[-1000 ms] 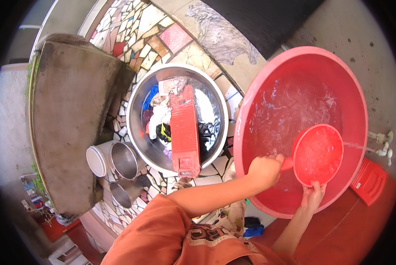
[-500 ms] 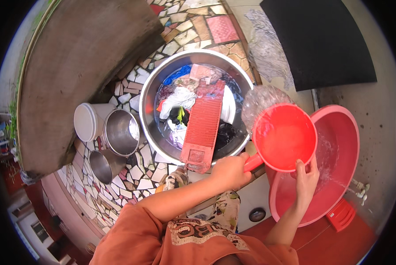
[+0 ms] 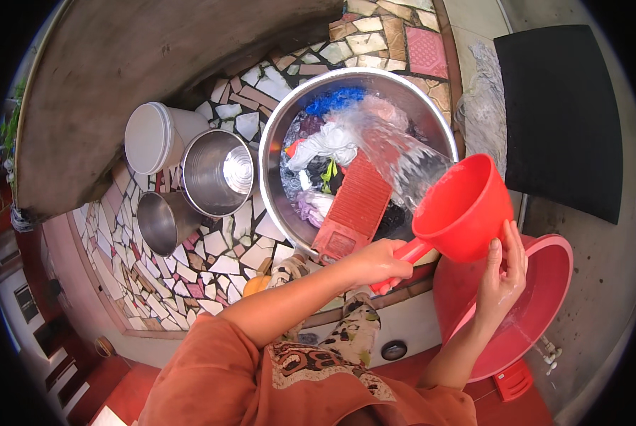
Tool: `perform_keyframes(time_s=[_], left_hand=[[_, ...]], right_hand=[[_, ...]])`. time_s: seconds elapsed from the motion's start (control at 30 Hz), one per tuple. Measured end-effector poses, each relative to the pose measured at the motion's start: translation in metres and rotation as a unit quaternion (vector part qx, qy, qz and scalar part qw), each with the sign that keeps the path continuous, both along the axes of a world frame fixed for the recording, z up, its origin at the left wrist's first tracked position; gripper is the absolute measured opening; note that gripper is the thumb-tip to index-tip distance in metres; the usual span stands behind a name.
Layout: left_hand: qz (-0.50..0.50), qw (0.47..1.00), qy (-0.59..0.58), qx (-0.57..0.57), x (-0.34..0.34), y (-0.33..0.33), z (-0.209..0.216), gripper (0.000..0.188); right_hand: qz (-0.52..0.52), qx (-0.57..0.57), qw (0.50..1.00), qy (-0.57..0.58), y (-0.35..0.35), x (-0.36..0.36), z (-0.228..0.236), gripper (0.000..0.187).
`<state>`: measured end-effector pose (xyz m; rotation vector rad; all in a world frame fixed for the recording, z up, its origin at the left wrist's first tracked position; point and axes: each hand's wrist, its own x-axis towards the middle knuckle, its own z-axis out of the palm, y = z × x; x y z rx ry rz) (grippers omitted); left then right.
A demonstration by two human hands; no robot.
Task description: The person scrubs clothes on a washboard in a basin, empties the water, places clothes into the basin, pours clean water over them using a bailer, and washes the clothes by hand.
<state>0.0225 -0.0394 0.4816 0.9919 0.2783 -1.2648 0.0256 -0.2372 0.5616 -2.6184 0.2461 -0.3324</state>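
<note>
My left hand (image 3: 376, 264) is closed round the handle of a red water dipper (image 3: 467, 213). Under the dipper's right side, my right hand (image 3: 501, 280) grips and supports its cup. The dipper is tilted, and a sheet of water (image 3: 403, 156) pours from it into a large metal basin (image 3: 264, 167). Inside the basin, wet clothes (image 3: 329, 145) in white, blue, pink and black lie in water. A red washboard (image 3: 353, 209) leans over them, its lower end at the near rim.
A pink tub (image 3: 556, 284) stands at the right, beneath my right forearm, near a tap (image 3: 551, 351). To the left are a white lidded bucket (image 3: 147, 138) and two metal pots, a bigger one (image 3: 218, 170) and a smaller one (image 3: 163, 221). A black panel (image 3: 563, 121) lies at the far right.
The dipper has tipped further toward the basin, and its water now reaches across to the clothes. Both hands keep hold of it. The whole view has shifted, with the basin appearing further right.
</note>
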Motion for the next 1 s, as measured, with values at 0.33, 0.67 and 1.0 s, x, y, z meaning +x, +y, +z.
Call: perform_keyframes(time_s=[0.33,0.67,1.0], left_hand=[[-0.141,0.984,-0.073,-0.078,-0.002,-0.070,0.046,0.023],[-0.388,0.816,-0.427,0.036,-0.113,-0.307,0.027,0.039],[-0.563,0.815,0.039,0.133,-0.211,-0.442,-0.131,0.037]], right_hand=[[-0.076,0.039,0.976,-0.200,-0.049,-0.081,0.029,0.040],[-0.512,0.331,0.788,-0.078,-0.246,-0.270,-0.036,0.055],[-0.610,0.334,0.677,0.240,-0.376,-0.372,-0.201,0.082]])
